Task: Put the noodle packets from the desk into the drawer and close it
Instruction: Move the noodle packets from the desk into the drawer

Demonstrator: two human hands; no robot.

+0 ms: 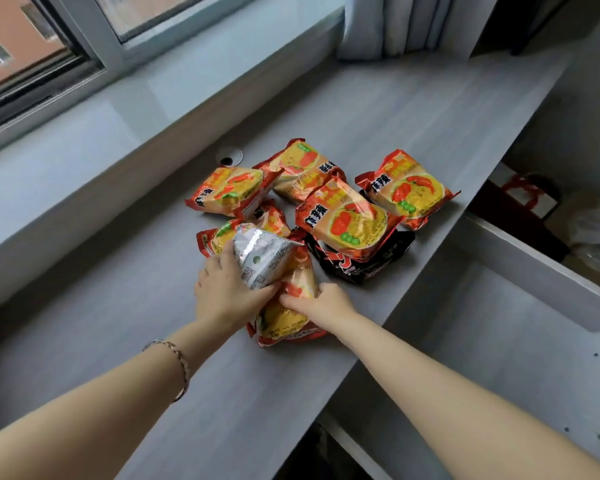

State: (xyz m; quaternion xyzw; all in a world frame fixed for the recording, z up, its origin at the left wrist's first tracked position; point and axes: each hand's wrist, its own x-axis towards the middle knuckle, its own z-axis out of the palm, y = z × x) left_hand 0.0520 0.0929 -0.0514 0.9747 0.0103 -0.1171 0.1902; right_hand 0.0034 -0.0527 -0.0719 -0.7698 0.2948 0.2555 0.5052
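Several red-and-yellow noodle packets (347, 220) lie in a loose pile on the grey desk (153, 358), with a black packet (361, 265) under one of them. My left hand (226, 289) grips a packet turned silver side up (262, 254). My right hand (321, 301) presses on the nearest red-and-yellow packet (284, 317), which lies partly under the silver one. The open drawer (482, 323) is at the right, below the desk edge, with a pale grey inside.
A window sill (84, 143) and window run along the left. A round cable hole (229, 156) is behind the pile. Curtains (395, 26) hang at the back. Beyond the drawer's far wall sit bags and a dark box (520, 209).
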